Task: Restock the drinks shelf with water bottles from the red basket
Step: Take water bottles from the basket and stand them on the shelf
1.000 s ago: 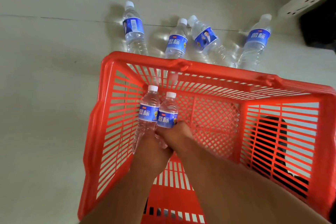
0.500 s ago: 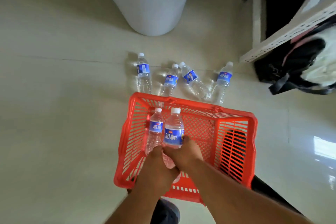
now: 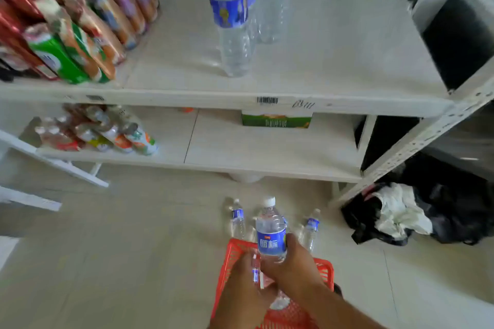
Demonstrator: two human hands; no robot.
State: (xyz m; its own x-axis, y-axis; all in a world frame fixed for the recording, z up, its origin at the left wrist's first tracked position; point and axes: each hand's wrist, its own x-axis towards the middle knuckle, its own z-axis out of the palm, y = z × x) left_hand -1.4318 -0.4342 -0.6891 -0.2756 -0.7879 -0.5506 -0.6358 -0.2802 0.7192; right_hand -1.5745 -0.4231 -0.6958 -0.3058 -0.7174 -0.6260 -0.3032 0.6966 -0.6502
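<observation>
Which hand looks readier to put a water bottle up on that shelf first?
Probably the right hand: its bottle is raised upright, cap up, nearer the water bottles on the shelf. The left hand sits lower, its bottle mostly hidden.

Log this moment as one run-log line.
phase: lifting | right hand: grips water bottle | left hand: grips second bottle | red basket: below hands | shelf: water bottles standing
</observation>
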